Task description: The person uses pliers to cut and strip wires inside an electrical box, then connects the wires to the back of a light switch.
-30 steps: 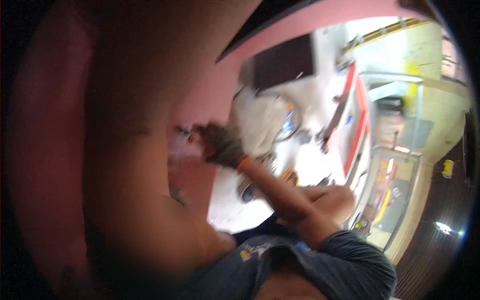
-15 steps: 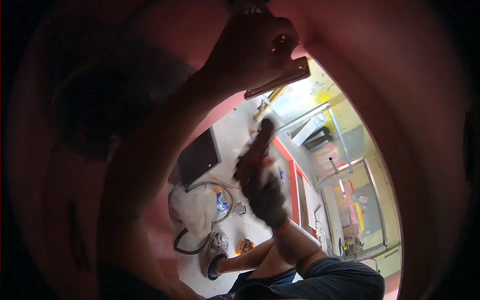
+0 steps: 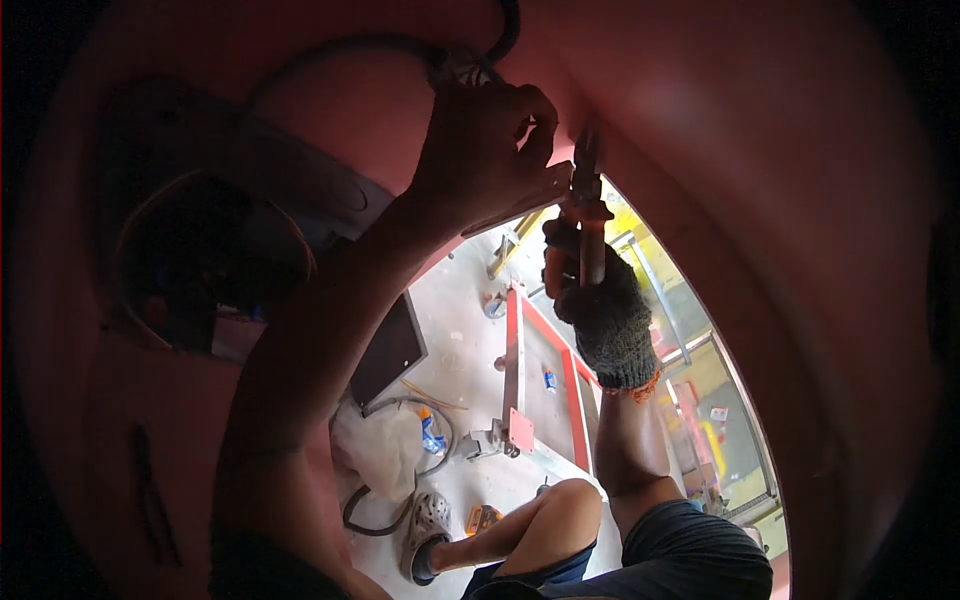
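My bare left hand (image 3: 485, 150) is raised inside a dark red enclosure, its fingers curled closed. Just above it a fitting (image 3: 462, 68) joins a dark cable (image 3: 345, 45); shadow hides what the fingertips grip. In my right hand (image 3: 610, 320), which wears a dark knitted glove, is a pair of pliers (image 3: 592, 245) with orange-red handles. The jaws point upward, close to the right of my left hand, and what lies between them is too dark to make out. A flat plate edge (image 3: 520, 208) shows below my left hand.
Red walls (image 3: 720, 110) surround the opening. Left is a dark round hole (image 3: 210, 260) with a thin wire. Below, on the floor, are a red frame (image 3: 514, 360), a dark panel (image 3: 388, 350), a plastic bag (image 3: 380, 445), a hose (image 3: 450, 425) and an orange-black tool (image 3: 483, 519).
My right hand has risen and moved right, bringing the pliers up beside my left hand. My left hand has shifted slightly left and down, uncovering the cable and fitting.
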Motion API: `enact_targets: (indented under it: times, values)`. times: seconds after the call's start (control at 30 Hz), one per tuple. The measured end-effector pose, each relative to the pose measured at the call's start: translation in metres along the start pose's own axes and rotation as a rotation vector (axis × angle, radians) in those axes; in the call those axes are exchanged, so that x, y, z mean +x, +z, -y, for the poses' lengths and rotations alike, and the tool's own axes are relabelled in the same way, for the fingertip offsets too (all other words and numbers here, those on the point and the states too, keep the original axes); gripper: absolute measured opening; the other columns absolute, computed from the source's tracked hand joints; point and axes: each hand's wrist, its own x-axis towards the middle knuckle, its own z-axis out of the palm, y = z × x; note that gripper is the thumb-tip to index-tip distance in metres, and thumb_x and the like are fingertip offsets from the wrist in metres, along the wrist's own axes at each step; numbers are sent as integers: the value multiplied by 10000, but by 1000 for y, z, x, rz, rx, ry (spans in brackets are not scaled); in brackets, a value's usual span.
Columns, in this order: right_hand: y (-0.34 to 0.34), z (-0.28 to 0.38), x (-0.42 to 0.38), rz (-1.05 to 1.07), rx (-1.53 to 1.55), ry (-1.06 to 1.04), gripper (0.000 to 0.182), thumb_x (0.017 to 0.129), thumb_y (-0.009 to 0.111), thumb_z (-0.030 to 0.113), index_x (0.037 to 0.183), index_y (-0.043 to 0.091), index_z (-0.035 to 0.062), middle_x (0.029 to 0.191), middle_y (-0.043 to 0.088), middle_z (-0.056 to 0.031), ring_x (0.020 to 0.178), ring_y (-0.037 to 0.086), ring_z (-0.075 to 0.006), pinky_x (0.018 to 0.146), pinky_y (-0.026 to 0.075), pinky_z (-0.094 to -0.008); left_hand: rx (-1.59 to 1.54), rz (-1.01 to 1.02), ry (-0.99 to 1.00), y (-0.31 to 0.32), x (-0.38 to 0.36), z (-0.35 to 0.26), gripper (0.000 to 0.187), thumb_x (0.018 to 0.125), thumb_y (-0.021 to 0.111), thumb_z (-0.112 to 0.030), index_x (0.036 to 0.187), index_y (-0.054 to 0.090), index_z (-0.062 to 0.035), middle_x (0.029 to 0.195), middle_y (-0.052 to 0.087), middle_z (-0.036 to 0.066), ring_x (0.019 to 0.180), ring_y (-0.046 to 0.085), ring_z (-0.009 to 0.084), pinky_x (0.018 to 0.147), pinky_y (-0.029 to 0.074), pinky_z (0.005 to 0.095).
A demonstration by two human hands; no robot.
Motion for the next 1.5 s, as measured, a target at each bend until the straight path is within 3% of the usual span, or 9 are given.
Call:
enact_targets:
  times: [0.07,0.1,0.33,0.67,0.73,0.93,1.17,1.37,1.5]
  values:
    - [-3,12,2,11,-344,-78,481,755,544,63,1229,622,88,883,648,-70,803,642,-175,742,512,-302,-36,-30,34,4,-2,-2,82,714,718,-76,716,648,-118,626,565,12,666,516,198,713,390,360]
    - [-6,16,11,77,-274,67,504,735,581,29,1238,586,51,1127,660,-174,1022,655,-328,876,526,-390,-75,-13,7,5,-3,-2,86,715,724,-80,729,648,-119,633,569,12,667,520,198,722,389,363]
    - [-23,-15,39,120,-764,-140,545,698,578,50,1243,576,39,1109,653,-208,998,629,-390,848,528,-427,56,-83,67,14,-3,4,136,688,752,-88,759,639,-110,691,589,15,651,527,187,754,381,384]
    - [-28,-6,37,147,-379,98,610,675,585,55,1284,589,72,1137,670,-168,1056,652,-307,914,497,-353,110,-78,64,15,-5,4,196,630,776,-103,751,628,-145,699,572,-5,717,528,201,804,350,390]
    - [-32,-24,39,179,-434,-222,597,673,586,59,1270,587,59,1131,667,-176,1045,649,-326,901,507,-360,107,-31,54,15,-6,3,166,664,768,-96,751,640,-153,700,586,-7,713,527,191,810,345,399]
    - [-29,-15,40,179,-798,-255,519,689,590,59,1208,604,72,1116,650,-170,987,651,-337,856,533,-389,81,-69,52,19,-5,-1,123,735,753,-89,746,652,-158,627,594,-25,649,524,183,828,348,408]
    - [-22,-11,44,128,-533,-118,477,702,591,40,1178,602,72,1067,639,-160,931,648,-341,820,539,-403,56,-116,57,25,-9,4,140,738,749,-72,799,650,-151,617,596,-27,606,534,172,882,361,422]
    - [-6,-27,41,-195,-575,-377,419,775,656,70,1186,577,55,1018,689,-159,876,681,-315,787,546,-399,116,-169,138,20,-7,6,175,714,750,-53,809,639,-151,642,610,-22,585,563,166,862,369,422]
    - [-4,-22,43,-62,-245,-25,503,758,641,57,1248,529,33,1028,679,-147,885,683,-285,802,548,-390,76,-201,198,25,-6,14,204,678,763,-42,797,636,-146,628,597,-19,602,559,168,750,384,392]
